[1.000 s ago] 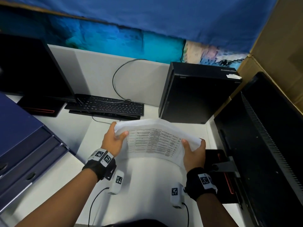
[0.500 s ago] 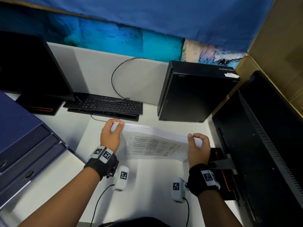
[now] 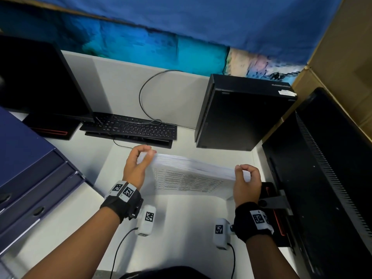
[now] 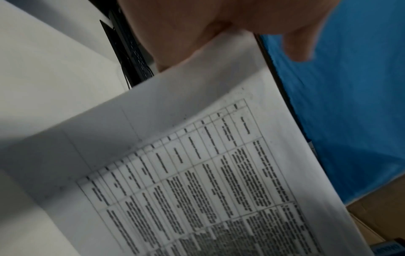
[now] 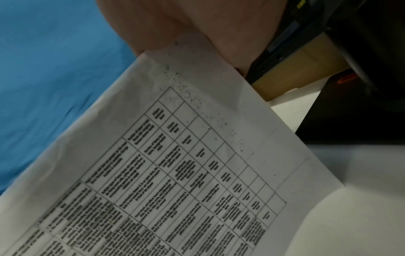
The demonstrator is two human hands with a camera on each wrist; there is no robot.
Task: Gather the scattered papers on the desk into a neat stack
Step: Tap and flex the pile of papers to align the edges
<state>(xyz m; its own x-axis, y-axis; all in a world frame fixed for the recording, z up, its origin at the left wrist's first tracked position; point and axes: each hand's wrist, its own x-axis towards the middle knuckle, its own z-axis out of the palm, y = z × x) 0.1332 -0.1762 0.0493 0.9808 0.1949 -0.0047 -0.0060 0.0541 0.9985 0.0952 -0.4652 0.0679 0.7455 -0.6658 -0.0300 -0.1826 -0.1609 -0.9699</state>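
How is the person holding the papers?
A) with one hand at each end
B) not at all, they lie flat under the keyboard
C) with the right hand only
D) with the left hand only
A: the left hand grips one end of the paper stack and the right hand grips the other, standing it on edge on the desk.

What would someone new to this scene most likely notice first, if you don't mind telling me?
Most likely the stack of papers, stood on edge on the white desk at centre, its printed table facing the person. The left hand and right hand grip its two upper corners. Behind stand a black keyboard and a black computer tower, with a blue cloth hanging above.
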